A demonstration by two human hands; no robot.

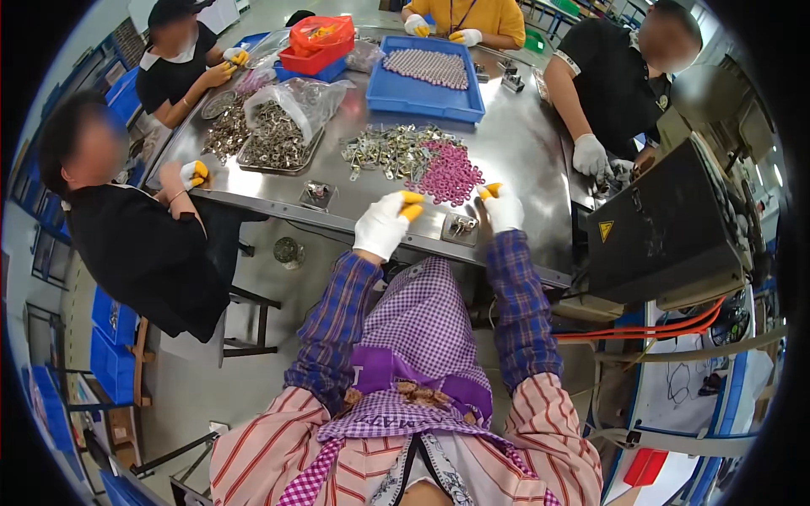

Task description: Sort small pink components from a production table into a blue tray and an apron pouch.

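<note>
Pink rings [451,175], ten o'clock from right hand [504,209]
Can't tell finger hold there or in left hand [385,225]; ring axes indistinct.

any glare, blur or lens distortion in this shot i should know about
Head view: pale glare on the metal table; head view: co-workers' faces blurred out, pink rings fairly distinct; head view: fisheye bending, straight edges curving toward a black rim; head view: left hand and right hand recognisable, fingertip contact too small to judge.
</note>
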